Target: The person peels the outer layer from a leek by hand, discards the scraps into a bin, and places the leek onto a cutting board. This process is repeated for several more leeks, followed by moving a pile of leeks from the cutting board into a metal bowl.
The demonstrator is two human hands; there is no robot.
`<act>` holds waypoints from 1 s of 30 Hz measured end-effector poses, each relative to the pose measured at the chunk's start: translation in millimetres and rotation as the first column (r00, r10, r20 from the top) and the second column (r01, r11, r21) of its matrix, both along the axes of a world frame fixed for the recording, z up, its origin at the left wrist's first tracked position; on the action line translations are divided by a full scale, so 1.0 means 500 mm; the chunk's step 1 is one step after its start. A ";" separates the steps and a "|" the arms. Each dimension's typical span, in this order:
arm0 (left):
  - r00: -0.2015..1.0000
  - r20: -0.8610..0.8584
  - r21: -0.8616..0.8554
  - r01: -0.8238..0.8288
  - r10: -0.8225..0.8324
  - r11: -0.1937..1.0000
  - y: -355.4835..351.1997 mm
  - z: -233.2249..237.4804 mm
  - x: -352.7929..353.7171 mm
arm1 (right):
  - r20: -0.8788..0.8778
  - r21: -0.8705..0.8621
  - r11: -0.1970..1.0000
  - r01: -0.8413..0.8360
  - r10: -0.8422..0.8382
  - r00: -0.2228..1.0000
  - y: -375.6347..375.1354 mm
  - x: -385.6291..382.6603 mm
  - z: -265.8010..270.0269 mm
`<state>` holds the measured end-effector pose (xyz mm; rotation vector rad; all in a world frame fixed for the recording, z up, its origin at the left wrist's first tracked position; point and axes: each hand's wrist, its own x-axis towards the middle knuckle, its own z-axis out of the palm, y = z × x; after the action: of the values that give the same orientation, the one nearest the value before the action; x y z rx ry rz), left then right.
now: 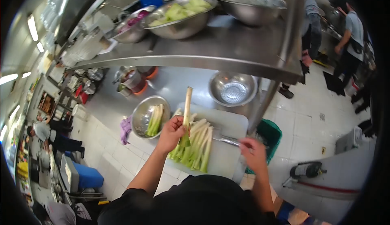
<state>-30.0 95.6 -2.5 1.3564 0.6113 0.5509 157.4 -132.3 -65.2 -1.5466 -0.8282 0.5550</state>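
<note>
One stalk point(187, 105) stands upright in the left hand point(170, 135), fingers closed round it, seemingly to single it out from the pile point(198, 150) on the cutting board point(229, 123). Loosely curled, the right hand point(254, 151) is at the knife point(228, 139), grip unclear, the handle conveniently facing it; a bowl point(139, 117) sits beside the board.

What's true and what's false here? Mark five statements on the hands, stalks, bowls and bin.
1. The left hand holds one stalk. True.
2. The bowl left of the board holds purple pieces. False: it holds green-and-white stalks.
3. The pile of stalks lies on the cutting board. True.
4. The right hand is inside a bowl. False: it is near the metal tool's handle.
5. The bin is green. True.
</note>
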 end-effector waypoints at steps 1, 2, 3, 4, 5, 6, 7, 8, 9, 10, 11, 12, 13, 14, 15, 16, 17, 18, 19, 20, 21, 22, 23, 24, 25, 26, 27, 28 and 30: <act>0.998 -0.032 0.051 0.058 -0.057 0.997 -0.033 0.004 0.015 | 0.045 0.059 0.997 -0.058 0.055 0.997 0.021 -0.015 0.040; 0.992 -0.066 0.104 0.116 -0.109 0.988 -0.065 0.014 0.029 | 0.092 0.117 0.986 -0.121 0.110 0.990 0.041 -0.029 0.073; 0.986 -0.085 0.046 0.149 -0.145 0.988 -0.099 0.035 0.042 | 0.044 0.172 0.979 -0.114 0.108 0.993 0.062 -0.045 0.088; 0.982 -0.083 0.031 0.171 -0.167 0.985 -0.120 0.029 0.052 | 0.000 0.229 0.968 -0.107 0.110 0.994 0.077 -0.056 0.097; 0.978 -0.043 0.041 0.208 -0.206 0.977 -0.139 0.023 0.059 | 0.002 0.217 0.972 -0.090 0.092 0.996 0.086 -0.063 0.105; 0.970 -0.003 0.055 0.242 -0.242 0.969 -0.153 0.017 0.065 | 0.005 0.206 0.973 -0.106 0.107 0.994 0.093 -0.067 0.112; 0.966 0.016 0.054 0.255 -0.256 0.965 -0.164 0.009 0.069 | 0.005 0.197 0.973 -0.125 0.126 0.992 0.096 -0.064 0.116; 0.964 0.013 0.046 0.263 -0.264 0.964 -0.167 0.008 0.073 | -0.001 0.190 0.975 -0.116 0.118 0.993 0.095 -0.055 0.115; 0.959 0.002 0.017 0.284 -0.284 0.959 -0.164 0.009 0.078 | 0.107 0.154 0.983 -0.103 0.087 0.990 0.095 -0.049 0.108; 0.953 -0.015 -0.017 0.302 -0.302 0.953 -0.164 0.009 0.076 | 0.208 0.117 0.989 -0.089 0.063 0.976 0.093 -0.048 0.103; 0.925 -0.013 -0.074 0.377 -0.379 0.923 -0.160 0.010 0.074 | 0.288 0.144 0.987 -0.067 0.023 0.957 0.090 -0.041 0.106; 0.923 -0.017 -0.083 0.381 -0.384 0.921 -0.164 0.014 0.076 | 0.281 0.138 0.989 -0.061 0.020 0.960 0.088 -0.035 0.102; 0.916 -0.012 -0.136 0.396 -0.401 0.908 -0.169 0.021 0.078 | 0.329 0.140 0.989 -0.052 0.003 0.944 0.085 -0.030 0.098; 0.908 -0.008 -0.188 0.410 -0.419 0.892 -0.172 0.025 0.081 | 0.376 0.144 0.989 -0.042 -0.015 0.926 0.081 -0.027 0.094; 0.898 -0.036 -0.189 0.425 -0.439 0.885 -0.169 0.021 0.082 | 0.372 0.142 0.989 -0.033 -0.022 0.928 0.076 -0.024 0.093; 0.895 -0.038 -0.191 0.431 -0.445 0.882 -0.171 0.019 0.084 | 0.349 0.122 0.992 -0.030 -0.014 0.937 0.071 -0.021 0.095; 0.895 -0.051 -0.170 0.429 -0.443 0.887 -0.172 0.018 0.086 | 0.326 0.103 0.994 -0.028 -0.007 0.945 0.067 -0.020 0.098; 0.896 -0.064 -0.147 0.428 -0.440 0.892 -0.172 0.017 0.089 | 0.324 0.104 0.994 -0.021 -0.014 0.946 0.064 -0.026 0.106; 0.893 -0.066 -0.146 0.433 -0.446 0.889 -0.173 0.016 0.091 | 0.167 0.058 0.998 -0.027 0.017 0.986 0.060 -0.036 0.118; 0.904 -0.083 -0.093 0.412 -0.420 0.906 -0.174 0.016 0.093 | 0.004 0.014 0.999 -0.042 0.042 0.999 0.057 -0.043 0.123; 0.914 -0.099 -0.039 0.391 -0.393 0.920 -0.175 0.014 0.095 | 0.003 0.015 0.999 -0.036 0.036 0.999 0.057 -0.047 0.117; 0.912 -0.098 -0.037 0.396 -0.398 0.918 -0.178 0.010 0.098 | 0.108 0.025 0.999 -0.031 0.028 0.994 0.060 -0.048 0.106; 0.918 -0.146 0.023 0.375 -0.368 0.927 -0.182 0.004 0.098 | 0.212 0.036 0.999 -0.028 0.020 0.977 0.062 -0.048 0.098; 0.924 -0.190 0.082 0.353 -0.333 0.932 -0.187 0.000 0.098 | 0.214 0.036 0.999 -0.025 0.017 0.977 0.063 -0.048 0.093; 0.923 -0.188 0.084 0.355 -0.335 0.931 -0.190 0.000 0.099 | 0.250 0.023 0.999 -0.023 0.017 0.968 0.063 -0.048 0.090; 0.915 -0.264 0.178 0.356 -0.304 0.917 -0.192 0.000 0.101 | 0.285 0.010 1.000 -0.020 0.017 0.958 0.064 -0.047 0.089; 0.904 -0.336 0.269 0.360 -0.264 0.893 -0.194 -0.001 0.100 | 0.287 0.011 1.000 -0.018 0.014 0.958 0.062 -0.043 0.089; 0.905 -0.333 0.272 0.361 -0.264 0.892 -0.193 -0.004 0.099 | 0.265 0.001 1.000 -0.020 0.019 0.964 0.059 -0.037 0.089; 0.942 -0.278 0.477 0.304 -0.186 0.824 -0.189 -0.012 0.096 | 0.246 -0.010 1.000 -0.023 0.025 0.969 0.051 -0.021 0.087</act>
<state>17.9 1.1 -8.7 1.9980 0.4664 0.3622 146.8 -107.0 -21.6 -1.6343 -1.0356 0.3872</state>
